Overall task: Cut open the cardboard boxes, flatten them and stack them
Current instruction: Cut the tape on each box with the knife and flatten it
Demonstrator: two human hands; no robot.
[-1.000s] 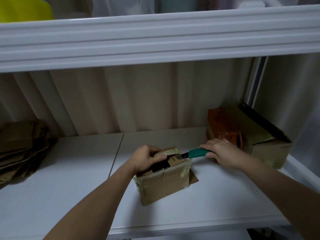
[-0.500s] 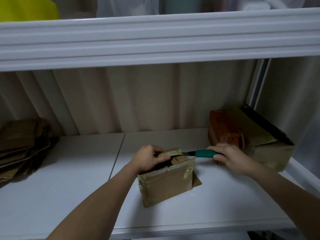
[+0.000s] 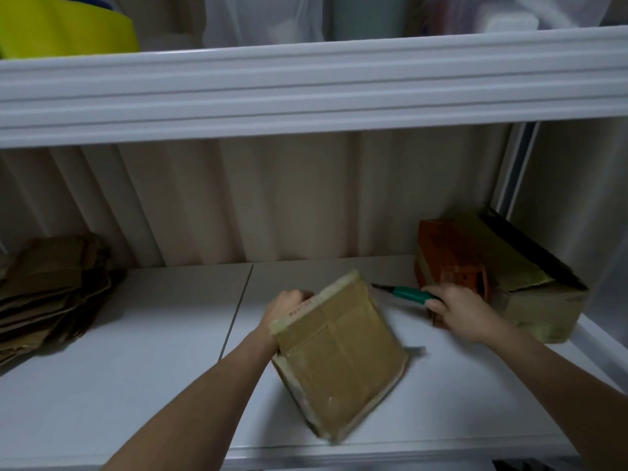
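In the head view, the left hand (image 3: 287,305) gripped the small box (image 3: 339,355), tipped up on the shelf (image 3: 136,362) with a taped face toward the camera. The right hand's (image 3: 458,312) fingers (image 3: 435,303) held the green-handled knife (image 3: 406,294) clear of it. Cutting looked in hand; next, the blade likely needed setting on that tape seam.

Both bare forearms reach forward over the white shelf (image 3: 136,368). The left hand (image 3: 283,309), fingers curled, grips the far left edge of the tilted, taped brown cardboard box (image 3: 339,358). Right of that box, the right hand (image 3: 458,312) holds the green-handled box cutter (image 3: 404,294), blade pointing left.
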